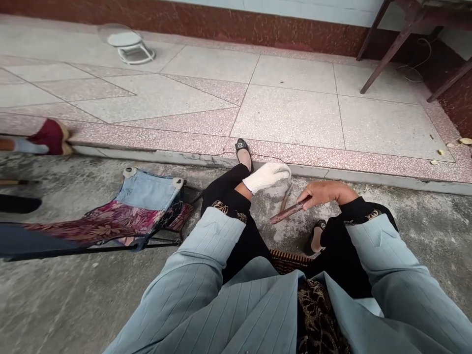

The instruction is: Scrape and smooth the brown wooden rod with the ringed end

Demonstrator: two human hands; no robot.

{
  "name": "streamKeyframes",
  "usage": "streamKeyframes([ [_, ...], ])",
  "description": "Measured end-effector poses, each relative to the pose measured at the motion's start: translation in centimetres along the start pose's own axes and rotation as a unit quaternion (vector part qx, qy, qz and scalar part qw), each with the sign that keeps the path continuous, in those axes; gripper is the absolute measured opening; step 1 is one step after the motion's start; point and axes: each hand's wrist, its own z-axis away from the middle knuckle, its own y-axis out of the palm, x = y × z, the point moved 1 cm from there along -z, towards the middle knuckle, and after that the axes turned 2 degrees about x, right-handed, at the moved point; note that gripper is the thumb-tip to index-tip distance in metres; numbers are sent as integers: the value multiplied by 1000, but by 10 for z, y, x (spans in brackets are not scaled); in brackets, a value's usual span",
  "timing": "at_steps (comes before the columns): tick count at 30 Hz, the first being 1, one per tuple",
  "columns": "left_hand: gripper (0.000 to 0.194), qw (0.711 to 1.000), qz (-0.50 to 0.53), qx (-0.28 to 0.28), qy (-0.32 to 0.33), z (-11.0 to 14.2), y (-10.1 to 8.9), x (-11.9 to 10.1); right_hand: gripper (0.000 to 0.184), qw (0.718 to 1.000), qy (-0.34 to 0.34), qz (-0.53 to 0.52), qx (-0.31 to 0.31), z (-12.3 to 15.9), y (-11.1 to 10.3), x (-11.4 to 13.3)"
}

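Observation:
My right hand (320, 192), bare, grips a reddish-brown wooden stick (286, 213) that slants down to the left. Pale thin string (297, 200) is looped around the stick close to my fingers. My left hand (271, 176) wears a white knitted glove; its fingers are bent together and pointing right, with the string running from them toward the stick. Below, between my feet, a second tool with a wooden handle (285, 199) rests on the concrete, partly hidden behind the string and stick.
A low tiled step (283, 118) runs across in front of me. To my left stands a folding lounger (125, 216) with patterned cloth. Another person's red shoe (51, 137) is at far left. A small white stool (134, 49) and a dark wooden table (391, 54) stand on the tiles.

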Motion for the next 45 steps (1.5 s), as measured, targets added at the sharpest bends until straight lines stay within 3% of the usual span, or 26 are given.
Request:
streamKeyframes([
  [2,32,1000,-17,-6,-15,-4,7,2,32,996,-51,-44,-58,7,-3,-1],
  [5,33,999,-29,1,-30,-8,21,4,42,959,-53,-118,-254,16,-13,-14],
  [7,33,999,-27,31,-25,-7,30,4,47,917,-4,-145,-371,20,-18,-26],
  [9,35,997,-7,74,-5,-4,37,1,45,885,64,-117,-447,23,-21,-34],
  [12,39,993,36,107,20,1,41,-6,38,863,169,-8,-475,25,-24,-36],
  [14,38,992,49,110,22,3,41,-10,38,860,229,74,-449,26,-24,-35],
  [16,35,993,55,106,18,4,40,-11,37,869,279,137,-386,24,-23,-35],
  [20,27,995,62,72,13,5,38,-6,28,932,305,131,-145,11,-13,-35],
  [24,23,997,55,45,9,4,36,3,19,978,198,-4,63,2,0,-23],
  [26,24,998,56,33,14,4,35,7,25,989,89,-72,94,8,0,-15],
  [27,26,998,58,26,18,4,34,9,30,990,35,-109,81,13,-2,-13],
  [28,28,998,60,19,22,4,33,10,36,989,-13,-142,29,19,-5,-11],
  [30,33,997,65,14,27,3,32,11,37,962,-45,-220,-154,30,-13,-14],
  [32,38,996,79,22,21,3,35,11,31,896,-41,-292,-333,37,-17,-22],
  [34,41,993,98,54,23,2,41,8,29,835,-27,-344,-429,35,-17,-29],
  [36,42,989,107,98,38,2,47,4,30,810,-15,-370,-454,28,-14,-36],
  [40,45,980,112,158,52,3,55,-3,28,816,38,-332,-471,16,-13,-44],
  [45,45,981,116,149,39,5,51,-7,33,837,191,-113,-500,25,-23,-48],
])
